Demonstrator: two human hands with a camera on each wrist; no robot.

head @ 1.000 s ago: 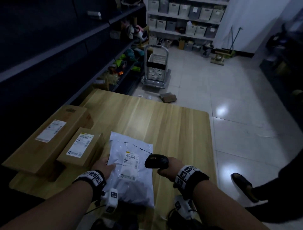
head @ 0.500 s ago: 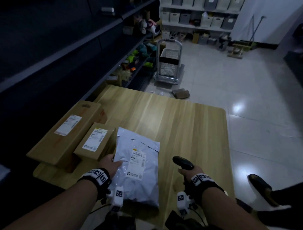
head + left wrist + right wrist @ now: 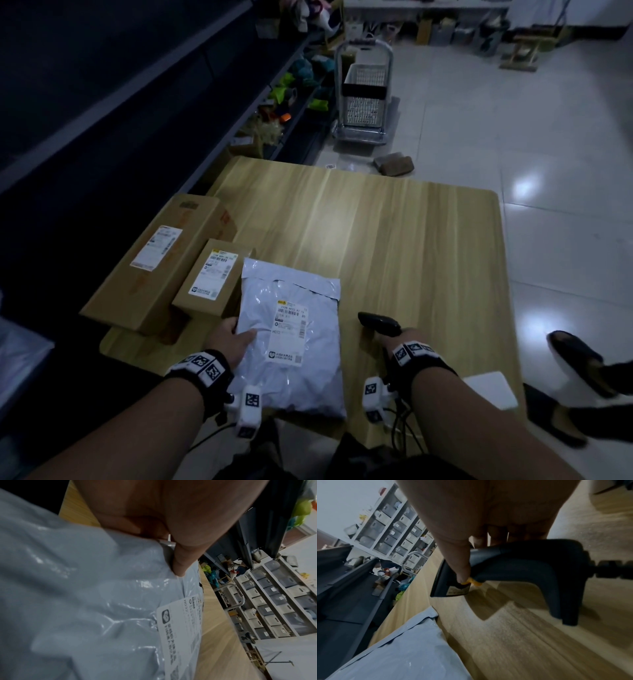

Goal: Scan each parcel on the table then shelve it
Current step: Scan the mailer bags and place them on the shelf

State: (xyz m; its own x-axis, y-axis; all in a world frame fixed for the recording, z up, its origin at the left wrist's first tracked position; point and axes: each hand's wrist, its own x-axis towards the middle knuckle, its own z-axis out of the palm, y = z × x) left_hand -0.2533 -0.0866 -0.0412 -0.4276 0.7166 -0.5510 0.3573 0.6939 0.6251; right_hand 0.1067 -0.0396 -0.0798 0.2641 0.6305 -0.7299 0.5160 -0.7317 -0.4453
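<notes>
A grey plastic mailer [image 3: 291, 339] with a white label lies at the near edge of the wooden table [image 3: 394, 246]. My left hand [image 3: 231, 337] pinches its left edge, thumb on top; the left wrist view shows the thumb [image 3: 180, 561] pressed on the mailer [image 3: 85, 595]. My right hand [image 3: 399, 337] grips a black barcode scanner [image 3: 378, 322] just right of the mailer. In the right wrist view the scanner [image 3: 513, 566] has its base close to the tabletop and a finger on its yellow trigger. A small cardboard box [image 3: 212, 281] and a large one [image 3: 161, 260] sit to the left.
Dark shelving [image 3: 102, 102] runs along the left, with colourful items on a low shelf. A metal trolley [image 3: 364, 96] with a basket stands on the tiled floor beyond the table. Another person's feet in black shoes [image 3: 575, 356] are at the right. A white flat object [image 3: 489, 387] lies by my right forearm.
My right hand has carried the scanner away from above the mailer's label, down and right toward the table. My left hand has kept its hold on the mailer's edge.
</notes>
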